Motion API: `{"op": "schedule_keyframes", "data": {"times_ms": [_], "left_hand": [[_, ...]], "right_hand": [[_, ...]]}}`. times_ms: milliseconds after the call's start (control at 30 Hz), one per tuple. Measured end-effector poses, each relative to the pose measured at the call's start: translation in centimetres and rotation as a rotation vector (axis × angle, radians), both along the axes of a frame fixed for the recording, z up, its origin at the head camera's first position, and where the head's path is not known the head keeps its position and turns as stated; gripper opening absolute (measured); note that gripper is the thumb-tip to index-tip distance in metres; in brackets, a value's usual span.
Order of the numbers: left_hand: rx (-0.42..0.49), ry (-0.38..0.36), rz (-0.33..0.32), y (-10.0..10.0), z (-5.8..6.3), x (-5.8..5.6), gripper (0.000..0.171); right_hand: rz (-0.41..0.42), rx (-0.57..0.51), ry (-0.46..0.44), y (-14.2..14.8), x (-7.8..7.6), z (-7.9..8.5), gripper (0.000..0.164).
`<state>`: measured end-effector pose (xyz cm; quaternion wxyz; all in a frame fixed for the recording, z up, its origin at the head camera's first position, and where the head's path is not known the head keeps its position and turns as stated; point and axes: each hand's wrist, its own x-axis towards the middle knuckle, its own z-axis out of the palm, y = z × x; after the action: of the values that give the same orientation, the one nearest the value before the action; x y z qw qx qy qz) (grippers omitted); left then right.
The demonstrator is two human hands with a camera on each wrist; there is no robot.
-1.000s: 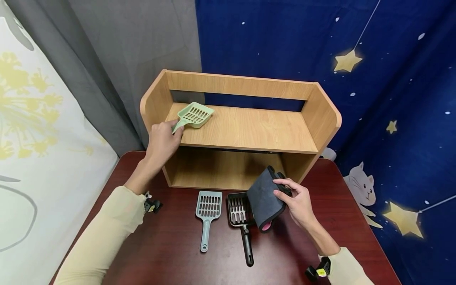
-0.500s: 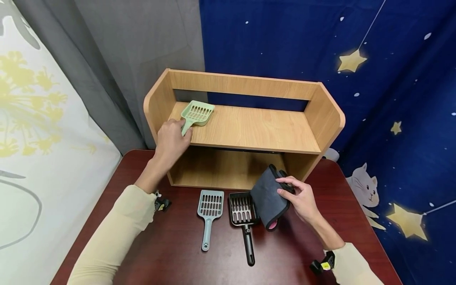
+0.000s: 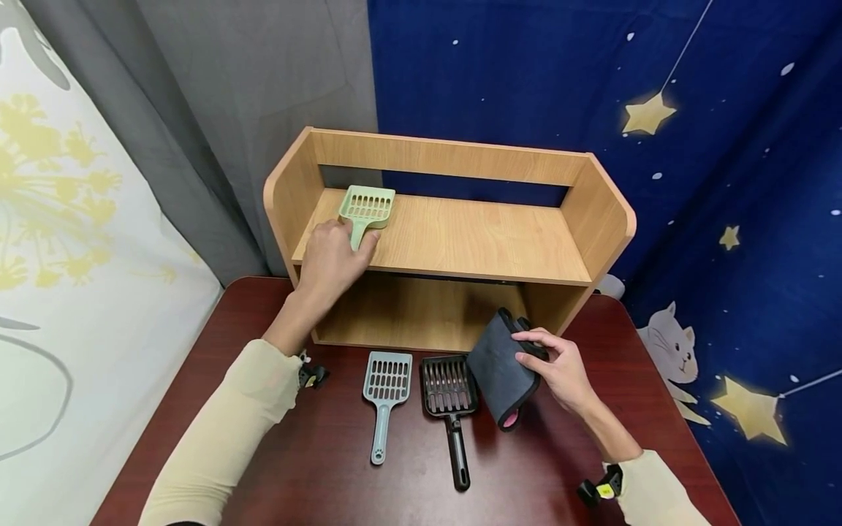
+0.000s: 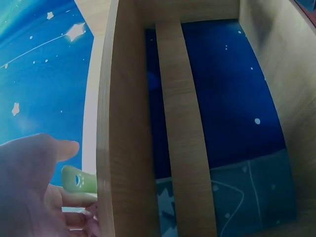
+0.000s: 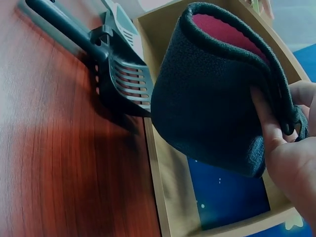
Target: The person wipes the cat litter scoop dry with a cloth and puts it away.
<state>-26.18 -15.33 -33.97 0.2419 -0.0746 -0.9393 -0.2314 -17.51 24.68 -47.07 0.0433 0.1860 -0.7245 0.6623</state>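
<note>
A light green cat litter scoop (image 3: 368, 204) lies at the left of the upper shelf, its handle pointing toward the front edge. My left hand (image 3: 333, 259) is at that handle; in the left wrist view the thumb (image 4: 67, 149) stands apart from the green handle end (image 4: 81, 181), with fingers on its other side. My right hand (image 3: 559, 369) pinches the black-bound edge of a folded dark grey cloth piece (image 3: 501, 365), pink inside, held up right of the black litter scoop (image 3: 450, 387). A blue-grey litter scoop (image 3: 387, 383) lies left of the black one.
The two-tier wooden shelf (image 3: 460, 237) stands at the back of the dark red table (image 3: 329, 475). Its side panels and back rail rise around the upper board. Curtains (image 3: 493, 73) hang behind it.
The green scoop has turned on the shelf, its handle swinging right toward the front, with my left hand moving right alongside. The grey cloth piece has shifted slightly right in the view.
</note>
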Motion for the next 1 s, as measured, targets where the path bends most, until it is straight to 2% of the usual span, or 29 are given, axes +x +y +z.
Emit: {"op": "schedule_keyframes", "data": {"times_ms": [67, 133, 200, 267, 400, 533, 667, 800, 900, 1000], "left_hand": [[0.0, -0.02, 0.023, -0.3, 0.1, 0.3, 0.067], [-0.009, 0.002, 0.051, -0.7, 0.1, 0.9, 0.073], [-0.025, 0.064, 0.072, -1.1, -0.1, 1.7, 0.078], [-0.051, 0.163, 0.066, -1.5, -0.6, 2.7, 0.08], [-0.111, 0.333, -0.017, -1.8, -2.2, 5.1, 0.084], [-0.137, 0.398, -0.134, -1.4, -3.9, 7.6, 0.083], [-0.1, 0.407, -0.257, -0.8, -5.5, 9.5, 0.073], [-0.094, 0.357, -0.346, -0.3, -7.5, 11.2, 0.069], [-0.092, 0.297, -0.369, 0.0, -9.1, 12.1, 0.068], [-0.067, 0.261, -0.343, 0.2, -10.8, 12.7, 0.069]], "right_hand": [[0.002, 0.004, 0.003, 0.2, 0.0, 0.0, 0.031], [0.003, 0.018, 0.012, 0.5, 0.1, 0.1, 0.031], [0.01, 0.048, 0.025, 1.0, 0.1, 0.2, 0.03], [0.021, 0.084, 0.036, 1.4, 0.2, 0.3, 0.03], [0.036, 0.135, 0.038, 2.4, 0.2, 0.6, 0.032], [0.039, 0.182, 0.045, 3.2, 0.3, 0.6, 0.031], [0.05, 0.215, 0.062, 3.6, 0.3, 0.5, 0.03], [0.044, 0.245, 0.063, 4.2, 0.2, 0.0, 0.029], [0.031, 0.271, 0.045, 4.7, 0.1, -0.6, 0.029], [0.028, 0.29, 0.023, 5.1, 0.0, -1.1, 0.029]]}}
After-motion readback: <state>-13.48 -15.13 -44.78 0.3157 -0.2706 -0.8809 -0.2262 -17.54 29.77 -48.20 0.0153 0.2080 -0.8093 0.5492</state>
